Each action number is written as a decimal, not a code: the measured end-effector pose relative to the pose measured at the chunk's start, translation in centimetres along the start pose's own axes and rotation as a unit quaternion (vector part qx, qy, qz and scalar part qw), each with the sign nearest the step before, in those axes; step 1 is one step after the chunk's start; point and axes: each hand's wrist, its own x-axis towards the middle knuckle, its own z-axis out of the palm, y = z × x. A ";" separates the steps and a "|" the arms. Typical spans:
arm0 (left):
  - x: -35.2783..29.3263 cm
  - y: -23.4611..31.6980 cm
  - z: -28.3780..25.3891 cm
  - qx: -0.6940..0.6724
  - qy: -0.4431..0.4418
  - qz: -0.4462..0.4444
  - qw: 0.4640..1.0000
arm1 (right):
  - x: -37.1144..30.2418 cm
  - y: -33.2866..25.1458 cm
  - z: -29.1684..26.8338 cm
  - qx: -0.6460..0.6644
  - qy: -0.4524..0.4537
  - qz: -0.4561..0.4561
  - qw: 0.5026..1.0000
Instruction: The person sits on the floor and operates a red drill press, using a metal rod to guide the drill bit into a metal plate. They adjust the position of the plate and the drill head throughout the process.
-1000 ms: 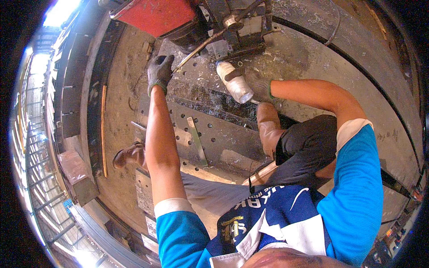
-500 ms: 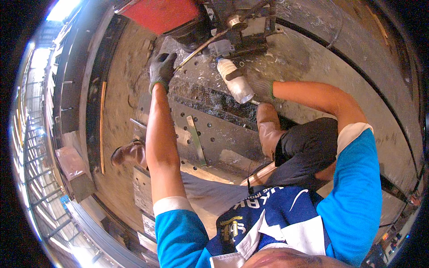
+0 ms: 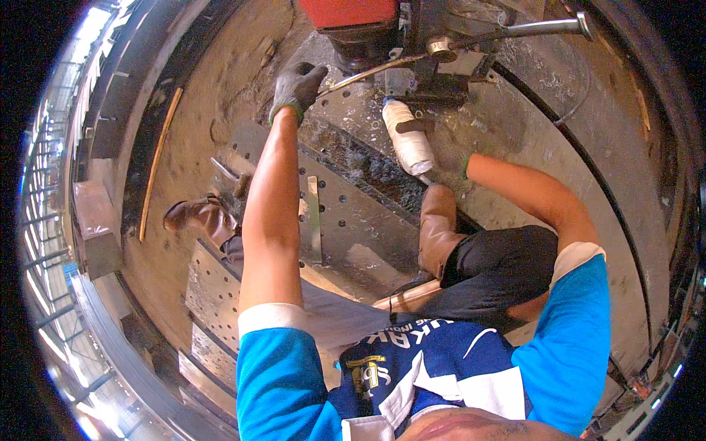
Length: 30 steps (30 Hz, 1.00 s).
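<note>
My left hand [image 3: 298, 88], in a grey glove with dark fingers, is closed around the end of a thin metal lever [image 3: 371, 71]. That lever runs to a round hub [image 3: 441, 49] on a machine with a red housing [image 3: 349, 12]. My right hand [image 3: 447, 156], also gloved, grips a clear plastic bottle [image 3: 406, 140] with a blue cap and whitish contents. The bottle tilts, its capped end beside the machine's base and its bottom toward my boot [image 3: 439, 224]. Dark glove fingers cross its middle; the rest of that hand blends with the floor.
Below the machine lies a steel plate [image 3: 353, 246] with rows of holes, a flat strip [image 3: 315, 220] on it. A gap with dark debris [image 3: 368, 165] runs alongside. A black cable [image 3: 588, 169] curves across the right. Another lever arm [image 3: 544, 28] extends to the upper right.
My view has turned, so the machine, bottle and both hands sit further right, and another lever arm shows at the upper right. Both hands keep their holds.
</note>
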 end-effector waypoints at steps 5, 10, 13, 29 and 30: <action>0.1 0.0 0.3 0.006 0.009 0.012 1.000 | -1.8 -1.3 3.0 -0.021 0.045 -0.038 0.998; 0.1 -0.3 0.3 0.044 0.023 0.024 0.998 | -2.7 -2.9 6.4 -0.009 0.092 0.004 0.996; 0.0 -0.2 0.3 0.062 0.032 0.032 0.997 | -2.5 -3.4 6.4 0.000 0.098 0.053 0.994; -0.4 0.6 0.1 0.027 -0.005 -0.001 1.000 | -2.7 -2.9 6.6 -0.071 0.114 -0.013 0.991; -0.4 0.6 0.0 0.019 -0.017 -0.013 1.000 | -2.7 -2.9 6.8 -0.076 0.115 -0.015 0.990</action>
